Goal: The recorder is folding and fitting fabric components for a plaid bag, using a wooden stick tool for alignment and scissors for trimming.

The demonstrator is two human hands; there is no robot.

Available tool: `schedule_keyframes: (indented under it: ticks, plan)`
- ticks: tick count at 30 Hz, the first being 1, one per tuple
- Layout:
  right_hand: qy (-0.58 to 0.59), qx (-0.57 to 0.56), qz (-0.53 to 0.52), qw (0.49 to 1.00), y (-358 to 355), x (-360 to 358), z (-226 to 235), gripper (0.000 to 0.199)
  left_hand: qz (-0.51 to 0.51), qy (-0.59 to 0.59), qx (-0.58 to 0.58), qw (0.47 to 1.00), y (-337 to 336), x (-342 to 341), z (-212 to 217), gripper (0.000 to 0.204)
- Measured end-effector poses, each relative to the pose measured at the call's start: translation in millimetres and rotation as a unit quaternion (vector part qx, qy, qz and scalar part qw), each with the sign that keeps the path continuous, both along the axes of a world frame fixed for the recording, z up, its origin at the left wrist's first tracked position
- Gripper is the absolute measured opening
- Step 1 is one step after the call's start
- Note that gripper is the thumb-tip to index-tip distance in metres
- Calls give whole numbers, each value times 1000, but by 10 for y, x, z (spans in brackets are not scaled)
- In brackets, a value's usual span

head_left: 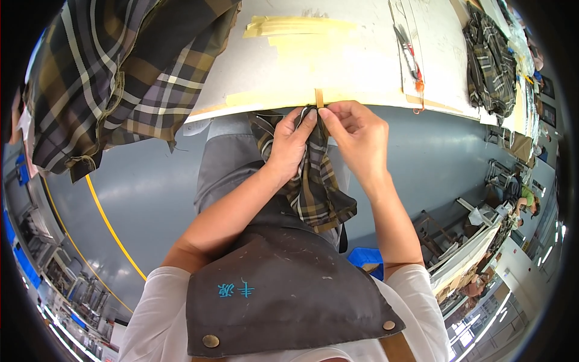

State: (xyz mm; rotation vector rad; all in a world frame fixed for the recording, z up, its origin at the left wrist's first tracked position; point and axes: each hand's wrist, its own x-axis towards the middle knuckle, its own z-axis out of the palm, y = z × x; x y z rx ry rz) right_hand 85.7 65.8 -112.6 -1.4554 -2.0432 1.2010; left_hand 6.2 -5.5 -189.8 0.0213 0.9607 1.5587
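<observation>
Pinching the top of a small plaid cloth (322, 190) between thumb and fingers, the left hand (289, 137) holds it at the middle of the white table's (362, 24) near edge, with the cloth hanging below. The right hand (359, 130) has thumb and forefinger close together beside a tan strip (319, 96) on that edge, though one cannot tell what they grip. A larger plaid cloth (163, 78) drapes over the near edge toward the left corner, while a red-handled tool (409, 54) lies farther right and a plaid bundle (490, 63) beyond it.
</observation>
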Motion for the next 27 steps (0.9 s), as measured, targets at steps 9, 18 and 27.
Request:
schedule_keyframes:
  ticks: [9, 18, 27]
  plan:
    - [40, 41, -7, 998, -55, 21, -181, 9, 13, 15, 5, 1000, 4, -16, 44, 25]
    - [39, 54, -35, 997, -119, -46, -234, 12, 24, 30, 4, 999, 5, 0, 36, 24]
    - [57, 40, -55, 996, -125, -28, -245, 11, -2, -81, 12, 997, -13, -53, -17, 25]
